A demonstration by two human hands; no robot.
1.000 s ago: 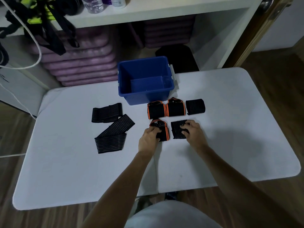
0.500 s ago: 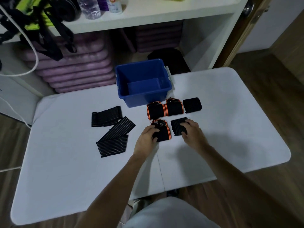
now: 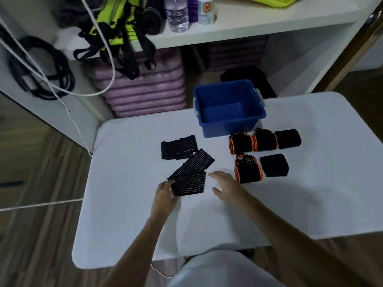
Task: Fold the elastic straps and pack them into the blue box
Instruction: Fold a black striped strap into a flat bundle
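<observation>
Black ribbed strap touches left hand; right hand beside it.

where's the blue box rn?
Head view: the blue box sits at the table's far edge, centre-right, just behind the row of three folded straps.

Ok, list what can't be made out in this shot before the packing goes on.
- Head view, blue box: its near wall hides the front of the floor.
- Striped strap: the left hand covers its left end; how many layers it has is unclear.
- Right hand: whether it touches the table can't be told.
- White bottle on the shelf: label too small, top cut off by the frame edge.
</observation>
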